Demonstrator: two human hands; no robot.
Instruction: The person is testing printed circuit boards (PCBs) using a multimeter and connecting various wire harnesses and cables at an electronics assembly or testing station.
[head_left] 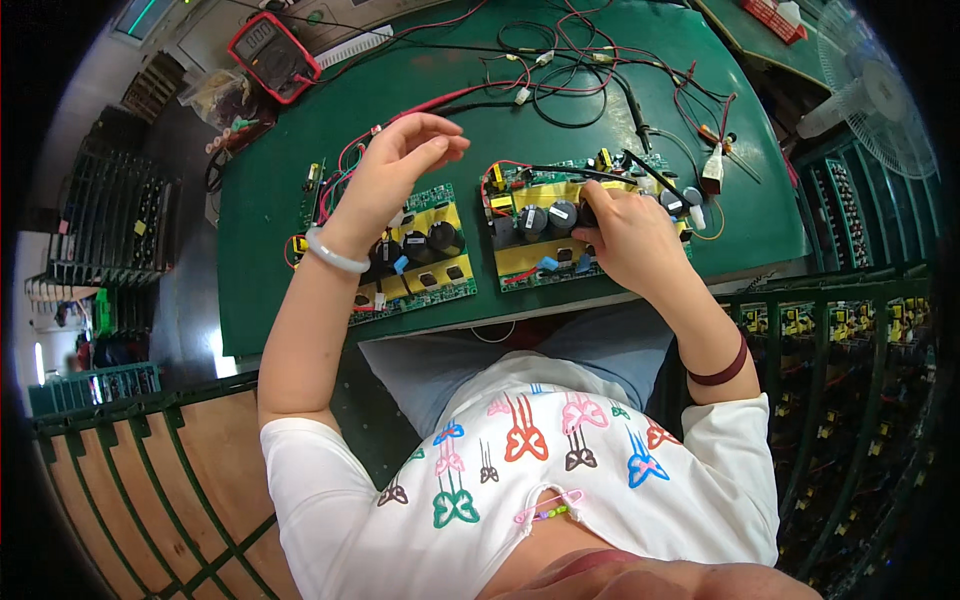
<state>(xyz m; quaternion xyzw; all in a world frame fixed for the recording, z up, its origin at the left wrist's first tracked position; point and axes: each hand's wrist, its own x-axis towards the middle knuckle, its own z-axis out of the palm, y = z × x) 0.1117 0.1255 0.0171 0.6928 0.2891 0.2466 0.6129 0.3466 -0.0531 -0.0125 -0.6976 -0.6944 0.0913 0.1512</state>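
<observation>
Two green circuit boards with yellow strips and black cylindrical capacitors lie side by side on a green table [280, 210]. My left hand [395, 170], a pale bangle on its wrist, hovers over the left board [425, 260] with fingers curled toward the thumb. A red wire [450, 98] runs just behind it, and I cannot tell if the fingers hold it. My right hand [625, 235] rests on the right board [540, 235], shut on thin black test probes [575, 174] that lie across the board's far edge.
A red multimeter [272, 55] sits at the table's far left, with tangled red and black leads [570, 70] across the back. A white fan [880, 90] stands at the right above green racks of boards [850, 330]. Dark crates [110, 215] stand at the left.
</observation>
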